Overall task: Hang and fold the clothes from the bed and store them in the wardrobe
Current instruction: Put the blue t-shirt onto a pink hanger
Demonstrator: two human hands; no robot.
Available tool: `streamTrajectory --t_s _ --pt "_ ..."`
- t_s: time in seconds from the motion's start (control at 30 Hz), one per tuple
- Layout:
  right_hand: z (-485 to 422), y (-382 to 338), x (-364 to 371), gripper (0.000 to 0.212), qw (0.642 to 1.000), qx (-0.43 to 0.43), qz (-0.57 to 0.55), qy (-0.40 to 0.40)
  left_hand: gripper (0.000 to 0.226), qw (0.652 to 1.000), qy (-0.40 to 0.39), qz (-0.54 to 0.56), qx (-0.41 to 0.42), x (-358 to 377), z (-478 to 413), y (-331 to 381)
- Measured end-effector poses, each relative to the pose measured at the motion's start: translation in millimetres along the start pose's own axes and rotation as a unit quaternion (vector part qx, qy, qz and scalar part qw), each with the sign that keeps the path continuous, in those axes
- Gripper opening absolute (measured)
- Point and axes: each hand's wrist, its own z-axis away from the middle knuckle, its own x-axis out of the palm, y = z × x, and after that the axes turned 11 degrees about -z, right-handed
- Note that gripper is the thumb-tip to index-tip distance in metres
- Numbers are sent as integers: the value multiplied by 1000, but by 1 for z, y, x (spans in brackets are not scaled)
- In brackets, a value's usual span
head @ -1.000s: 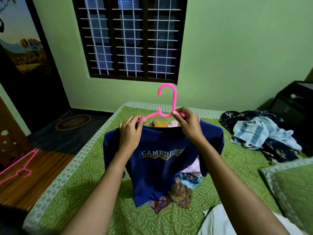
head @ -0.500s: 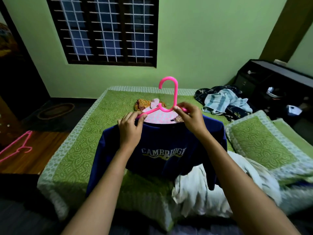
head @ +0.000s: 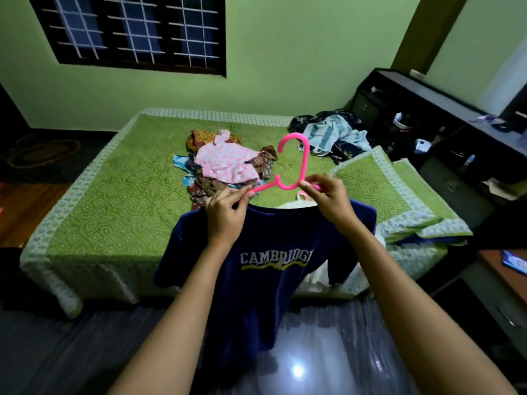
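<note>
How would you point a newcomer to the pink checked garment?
Start at the green-covered bed under the window. Near its middle lies a pile of patterned clothes, and the pink checked garment lies on top of it. It is the only pale pink-and-white piece there. The pieces under it are darker browns, reds and blues, and the pink hanger held nearby is plain.

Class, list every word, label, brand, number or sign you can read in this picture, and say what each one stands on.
"CAMBRIDGE": white capitals across the chest of the navy T-shirt on the pink hanger; the last letter is partly lost in a fold.
Small items on the dark shelf unit: any labels are too blurred to read.
No other text is legible.
</note>
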Motion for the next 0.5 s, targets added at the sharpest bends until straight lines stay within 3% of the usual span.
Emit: streamTrajectory --t_s 0.27,0.5 --pt "52 34 -73 17 998 28 53 -27 43 997 -51 65 -3 35 49 60" --pt "46 62 -132 30 985 33 163 -37 32 993 -91 71 -11 88 45 99"
